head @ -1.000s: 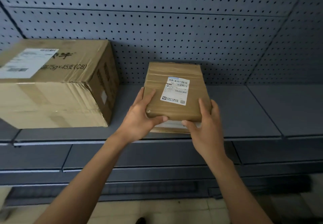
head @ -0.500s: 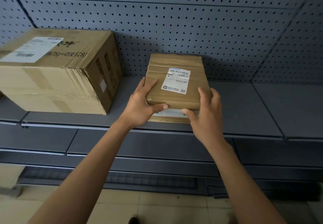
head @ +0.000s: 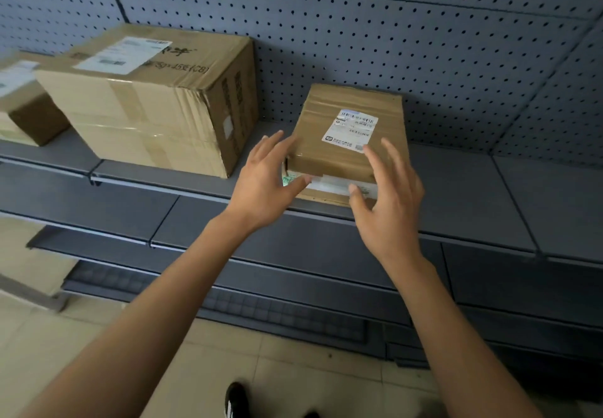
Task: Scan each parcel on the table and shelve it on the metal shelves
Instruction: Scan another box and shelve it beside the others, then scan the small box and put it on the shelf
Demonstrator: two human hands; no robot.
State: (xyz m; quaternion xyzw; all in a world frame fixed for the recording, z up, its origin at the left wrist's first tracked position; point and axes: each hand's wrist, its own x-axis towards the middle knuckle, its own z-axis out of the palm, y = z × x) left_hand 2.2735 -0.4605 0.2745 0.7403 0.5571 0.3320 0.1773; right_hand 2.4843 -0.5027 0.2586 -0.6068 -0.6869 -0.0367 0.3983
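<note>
A small brown cardboard parcel [head: 332,143] with a white barcode label on top lies flat on the grey metal shelf [head: 456,196], against the pegboard back. My left hand [head: 264,183] hovers at its near left corner with fingers spread and straight. My right hand [head: 388,196] hovers at its near right corner, fingers likewise spread. Neither hand grips the parcel; both are just off its front edge.
A large taped cardboard box [head: 156,104] stands on the same shelf to the left, with another smaller box [head: 23,104] beyond it. Bare shelf extends to the right. Lower shelves [head: 293,254] jut out below, above a tiled floor with my shoe [head: 236,399].
Both hands held the small parcel by its front corners a moment ago; now they have let go and drawn back with fingers spread. The view has shifted right, showing another box at far left.
</note>
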